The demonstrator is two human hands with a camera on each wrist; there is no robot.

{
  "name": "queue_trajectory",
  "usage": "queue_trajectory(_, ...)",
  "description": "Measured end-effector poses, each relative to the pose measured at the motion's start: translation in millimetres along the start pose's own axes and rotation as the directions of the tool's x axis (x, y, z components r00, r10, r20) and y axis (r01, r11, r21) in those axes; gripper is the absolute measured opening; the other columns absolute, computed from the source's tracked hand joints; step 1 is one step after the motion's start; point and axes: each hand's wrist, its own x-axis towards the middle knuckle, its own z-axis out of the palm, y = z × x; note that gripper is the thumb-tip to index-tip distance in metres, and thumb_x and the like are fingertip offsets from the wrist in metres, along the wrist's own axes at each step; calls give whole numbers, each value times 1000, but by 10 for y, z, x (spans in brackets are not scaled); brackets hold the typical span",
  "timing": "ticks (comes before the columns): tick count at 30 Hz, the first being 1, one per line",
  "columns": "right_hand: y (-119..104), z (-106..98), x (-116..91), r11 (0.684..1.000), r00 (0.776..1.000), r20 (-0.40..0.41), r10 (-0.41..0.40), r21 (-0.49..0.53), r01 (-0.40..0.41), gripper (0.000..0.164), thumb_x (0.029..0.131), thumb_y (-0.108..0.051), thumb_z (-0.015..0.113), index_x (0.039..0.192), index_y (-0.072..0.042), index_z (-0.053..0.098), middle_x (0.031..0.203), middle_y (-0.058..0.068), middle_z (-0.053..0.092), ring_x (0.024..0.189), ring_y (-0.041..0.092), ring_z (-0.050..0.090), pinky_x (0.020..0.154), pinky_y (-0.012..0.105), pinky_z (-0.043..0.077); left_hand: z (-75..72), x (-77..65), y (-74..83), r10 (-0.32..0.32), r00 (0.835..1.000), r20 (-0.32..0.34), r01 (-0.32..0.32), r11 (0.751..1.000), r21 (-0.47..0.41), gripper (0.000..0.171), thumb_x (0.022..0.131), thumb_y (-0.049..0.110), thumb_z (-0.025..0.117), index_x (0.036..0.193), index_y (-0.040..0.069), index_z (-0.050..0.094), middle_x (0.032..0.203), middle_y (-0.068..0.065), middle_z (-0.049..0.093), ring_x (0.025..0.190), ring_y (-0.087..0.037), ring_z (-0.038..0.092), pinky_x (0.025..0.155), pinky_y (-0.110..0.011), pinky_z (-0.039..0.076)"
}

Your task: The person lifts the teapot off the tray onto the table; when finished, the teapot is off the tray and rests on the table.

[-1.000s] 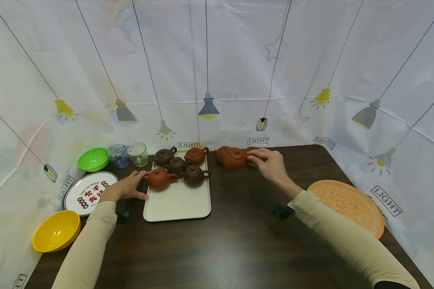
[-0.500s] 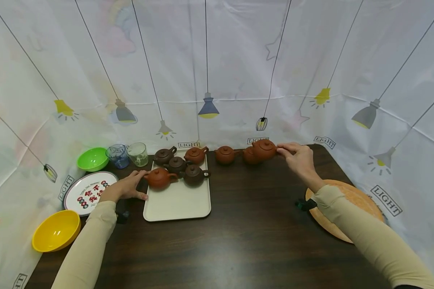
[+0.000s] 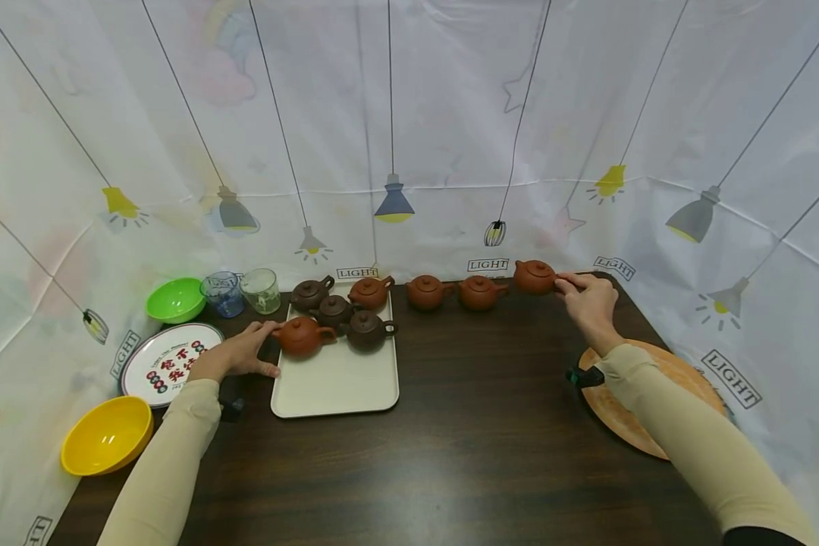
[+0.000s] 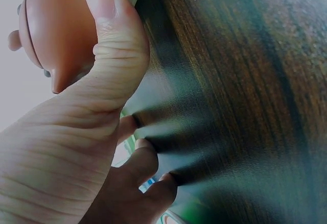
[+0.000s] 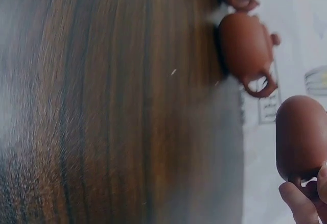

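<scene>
White cloth printed with hanging lamps (image 3: 437, 114) stands behind your dark wood-grain bench (image 3: 450, 455). Your right hand (image 3: 590, 307) pinches a reddish-brown, rounded clay teapot (image 3: 535, 277) by its handle, near the bench's far right corner, with the spout pointing left (it looks raised, though contact underneath is hard to judge). Left of it, two matching round red-brown clay teapots (image 3: 478, 293) (image 3: 426, 293) stand upright along the far edge.

Your left hand (image 3: 239, 353) has its fingers spread, grasping nothing; its thumb lies by the left edge of a cream rectangular tray (image 3: 334, 387), just beside a bright orange-brown clay teapot (image 3: 299, 338). You can see another red-brown clay teapot (image 3: 368, 294) at the tray's far right corner, with three dark brown clay teapots (image 3: 310, 296) (image 3: 332, 312) (image 3: 365, 331) grouped around the tray's far half.

Toward the bench's far left corner sit a lime-green bowl (image 3: 175, 301), a blue glass tumbler (image 3: 223, 294) and a clear glass tumbler (image 3: 261, 291). Along the left edge lie a white plate with red lettering (image 3: 136, 375) and a glossy yellow bowl (image 3: 105, 436). A flat, round orange-tan disc (image 3: 682, 387) lies at the right edge, partly under your beige sleeve (image 3: 703, 440).
</scene>
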Motion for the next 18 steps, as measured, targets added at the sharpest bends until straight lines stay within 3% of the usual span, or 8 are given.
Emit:
queue_trajectory(2, 66, 33, 17, 1000, 1000, -1, 24, -14, -24, 32, 105, -24, 71, 129, -3, 77, 136, 24, 71, 131, 45, 51, 117, 56, 34, 0, 1, -1, -1, 1000, 2, 1, 1000, -5, 105, 87, 44, 89, 163, 2, 30, 156, -39, 34, 136, -64, 51, 108, -74, 47)
queue_trajectory(4, 130, 74, 28, 999, 999, 5, 44, -17, -44, 32, 105, -22, 72, 129, -2, 77, 138, 25, 70, 131, 47, 49, 121, 60, 25, 0, 10, -10, -1, 1000, 5, 1, 1000, -6, 104, 88, 45, 88, 163, 3, 30, 156, -40, 34, 137, -64, 50, 108, -74, 46)
queue_trajectory(18, 257, 345, 45, 998, 1000, 2, 25, -54, -25, 27, 102, -17, 75, 124, -1, 79, 128, 26, 74, 121, 47, 62, 121, 58, 28, 7, 12, -18, -13, 1000, 14, 13, 1000, -10, 105, 89, 47, 87, 164, 4, 29, 158, -40, 32, 140, -65, 46, 110, -74, 45)
